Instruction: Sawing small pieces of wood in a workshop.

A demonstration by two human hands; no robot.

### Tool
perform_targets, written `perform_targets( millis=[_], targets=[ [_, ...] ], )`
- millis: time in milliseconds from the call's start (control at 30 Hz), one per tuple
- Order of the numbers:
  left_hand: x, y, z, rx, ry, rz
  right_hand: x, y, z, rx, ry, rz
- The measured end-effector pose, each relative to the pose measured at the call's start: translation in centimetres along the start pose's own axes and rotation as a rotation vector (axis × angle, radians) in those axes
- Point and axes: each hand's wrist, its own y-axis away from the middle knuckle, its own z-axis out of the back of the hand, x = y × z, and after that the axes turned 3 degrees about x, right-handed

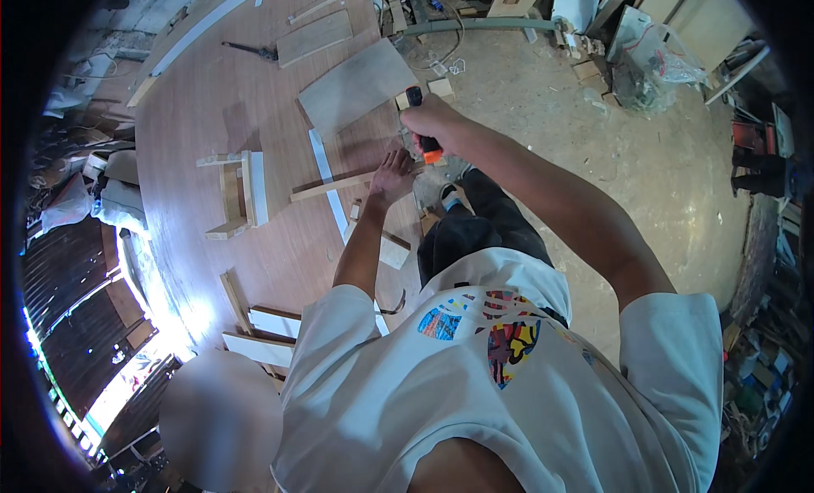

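My left hand [393, 179] lies over a narrow wooden strip [331, 187] on the brown tabletop, near the table's right edge. Its fingers are stretched forward and press the strip down. Just to the right, my right hand [431, 120] is closed around a tool with a black and orange handle [431, 145]. The tool's working part cannot be made out, so its kind is unclear. The tool is close to the strip's right end. Under the strip runs a long white-faced strip [327, 172], lying lengthwise along the table.
A wooden frame piece [246, 192] stands on the table [186, 145] at the left. Flat boards [356, 84] and a dark tool [248, 50] lie farther off. White-edged pieces [259, 349] are nearer. A clear plastic bag [649, 73] rests on the floor at the far right.
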Motion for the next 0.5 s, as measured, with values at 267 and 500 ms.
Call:
perform_targets(
  millis=[267,500],
  targets=[
    [-0.1,-0.4,0.9,0.172,0.192,0.126,-0.7,1.7,-0.3,-0.014,0.022,-0.003],
    [0.1,-0.6,0.4,-0.082,0.031,0.008,-0.5,0.5,-0.5,-0.023,-0.012,0.003]
  ],
)
